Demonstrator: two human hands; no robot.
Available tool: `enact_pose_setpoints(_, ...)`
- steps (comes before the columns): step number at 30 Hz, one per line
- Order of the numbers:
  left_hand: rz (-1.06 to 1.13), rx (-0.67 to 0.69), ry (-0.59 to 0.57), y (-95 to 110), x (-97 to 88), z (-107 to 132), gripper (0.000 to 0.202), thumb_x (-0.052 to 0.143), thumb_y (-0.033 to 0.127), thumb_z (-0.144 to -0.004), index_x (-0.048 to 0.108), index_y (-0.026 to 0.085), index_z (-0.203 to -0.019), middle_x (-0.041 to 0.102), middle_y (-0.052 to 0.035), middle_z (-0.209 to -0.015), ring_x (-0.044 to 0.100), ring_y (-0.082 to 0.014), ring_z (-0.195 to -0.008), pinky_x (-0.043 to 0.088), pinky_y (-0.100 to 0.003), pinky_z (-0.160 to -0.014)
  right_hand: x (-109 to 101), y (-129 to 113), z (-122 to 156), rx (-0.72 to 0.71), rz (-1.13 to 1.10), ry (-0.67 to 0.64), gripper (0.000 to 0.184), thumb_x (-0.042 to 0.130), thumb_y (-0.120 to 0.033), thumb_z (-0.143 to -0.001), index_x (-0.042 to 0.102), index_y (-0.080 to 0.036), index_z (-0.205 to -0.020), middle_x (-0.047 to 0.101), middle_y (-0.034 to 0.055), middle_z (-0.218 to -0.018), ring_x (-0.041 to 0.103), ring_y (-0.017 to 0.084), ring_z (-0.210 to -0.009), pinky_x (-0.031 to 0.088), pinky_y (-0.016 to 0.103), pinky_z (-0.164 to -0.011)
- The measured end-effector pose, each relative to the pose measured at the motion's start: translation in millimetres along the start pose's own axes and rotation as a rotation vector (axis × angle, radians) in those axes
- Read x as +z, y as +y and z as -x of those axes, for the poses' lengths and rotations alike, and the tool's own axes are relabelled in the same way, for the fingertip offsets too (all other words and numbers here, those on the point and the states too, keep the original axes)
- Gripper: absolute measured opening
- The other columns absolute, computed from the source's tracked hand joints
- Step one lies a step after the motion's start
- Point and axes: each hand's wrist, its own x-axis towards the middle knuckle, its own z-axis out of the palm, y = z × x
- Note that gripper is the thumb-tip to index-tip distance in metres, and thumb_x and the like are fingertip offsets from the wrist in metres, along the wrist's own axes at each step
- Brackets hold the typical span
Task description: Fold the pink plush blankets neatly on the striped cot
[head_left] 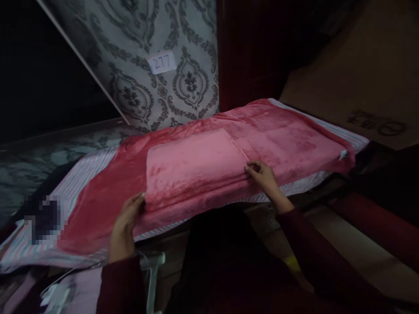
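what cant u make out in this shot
Head view:
- dark patch on the striped sheet: pixelated blur hides it
- shape under the pink fleece blanket: blanket covers it
- white plastic piece: left sleeve and bottom edge cut it off
- print on the cardboard: too dim and blurred to read

You've got what looks like a narrow bed (355, 141), hard to tell in this dim light, under a pink-striped sheet (78, 196); a folded rose-pink fleece blanket (196, 165) lies across it mid-frame, a pixelated dark patch (44, 218) at lower left.
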Motion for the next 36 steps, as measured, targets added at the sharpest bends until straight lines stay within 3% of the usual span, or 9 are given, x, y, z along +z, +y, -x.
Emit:
enact_pose_setpoints(3,0.135,-0.142,-0.169,2.8,-2.6,-3.1,0.057,0.092,0.061,-0.05,0.077,0.016,-0.081,0.078,-0.0084,-0.081,0.07,-0.0218,-0.078,0.055,-0.033,-0.079,0.6,6.3,-2.0,0.032,-0.058,-0.014,0.034,0.074,-0.051,-0.067,0.072,-0.021,-0.082,0.068,0.0025,-0.076,0.062,0.02,-0.072,0.054,0.036,-0.071)
enact_pose_setpoints(5,0.226,-0.164,-0.215,3.4,-4.3,-5.2,0.06,0.096,0.057,-0.043,0.078,0.016,-0.083,0.078,-0.0069,-0.081,0.069,-0.0197,-0.076,0.053,-0.031,-0.078,0.3,9.0,-0.9,0.054,-0.079,-0.019,0.033,0.076,-0.052,-0.064,0.071,-0.021,-0.078,0.067,0.0017,-0.073,0.061,0.02,-0.069,0.053,0.035,-0.068)
enact_pose_setpoints(11,0.37,-0.044,-0.173,-5.0,-2.1,-13.5,0.059,0.096,0.048,-0.05,0.079,0.017,-0.098,0.079,-0.0062,-0.092,0.068,-0.0187,-0.085,0.05,-0.031,-0.083,-4.3,-8.5,5.3,0.061,-0.153,0.058,0.037,0.078,-0.057,-0.065,0.07,-0.023,-0.079,0.068,0.0,-0.07,0.062,0.018,-0.062,0.052,0.032,-0.059)
enact_pose_setpoints(15,0.276,-0.086,-0.325,-7.6,-5.3,-15.6,0.053,0.095,0.051,-0.054,0.079,0.014,-0.089,0.078,-0.008,-0.092,0.067,-0.0196,-0.085,0.049,-0.03,-0.082,-4.1,-27.7,7.5,0.17,-0.308,-0.002,0.043,0.082,-0.058,-0.06,0.068,-0.023,-0.082,0.061,-0.0036,-0.053,0.06,0.018,-0.047,0.051,0.03,-0.047)
enact_pose_setpoints(18,0.213,-0.103,-0.423,-2.6,-12.3,-15.3,0.051,0.093,0.053,-0.056,0.078,0.014,-0.086,0.077,-0.0091,-0.095,0.067,-0.0216,-0.09,0.05,-0.031,-0.082,-1.0,-30.7,8.8,0.179,-0.356,-0.018,0.043,0.084,-0.058,-0.057,0.065,-0.024,-0.078,0.063,-0.0032,-0.053,0.062,0.018,-0.046,0.052,0.03,-0.046)
enact_pose_setpoints(22,0.106,-0.13,-0.452,8.0,-17.0,-18.3,0.045,0.094,0.05,-0.053,0.074,0.016,-0.076,0.07,-0.002,-0.074,0.06,-0.0161,-0.071,0.046,-0.026,-0.067,5.4,-30.4,12.4,0.212,-0.382,0.003,0.042,0.082,-0.055,-0.058,0.062,-0.024,-0.077,0.064,-0.0032,-0.054,0.062,0.017,-0.047,0.052,0.028,-0.048)
enact_pose_setpoints(26,0.074,-0.123,-0.385,11.6,-12.5,-23.8,0.045,0.096,0.047,-0.049,0.072,0.016,-0.071,0.068,-0.0001,-0.068,0.056,-0.0131,-0.063,0.043,-0.023,-0.06,8.9,-38.2,12.7,0.185,-0.377,-0.027,0.043,0.079,-0.059,-0.06,0.059,-0.024,-0.076,0.061,-0.0048,-0.051,0.059,0.015,-0.047,0.049,0.026,-0.047)
enact_pose_setpoints(31,0.323,-0.118,-0.231,9.2,-3.3,-26.3,0.061,0.1,0.049,-0.038,0.078,0.018,-0.085,0.08,-0.0076,-0.089,0.071,-0.0224,-0.082,0.057,-0.032,-0.079,6.8,-43.0,4.1,0.195,-0.392,-0.06,0.044,0.075,-0.063,-0.063,0.057,-0.024,-0.075,0.059,-0.0053,-0.051,0.058,0.014,-0.047,0.048,0.025,-0.048)
enact_pose_setpoints(36,0.415,-0.047,-0.133,18.2,-3.8,-11.9,0.059,0.099,0.052,-0.042,0.076,0.021,-0.088,0.08,-0.005,-0.092,0.073,-0.0255,-0.092,0.06,-0.034,-0.084,1.2,-39.5,-2.9,0.178,-0.414,-0.062,0.047,0.074,-0.066,-0.067,0.054,-0.024,-0.076,0.059,-0.0045,-0.053,0.058,0.014,-0.047,0.048,0.025,-0.047)
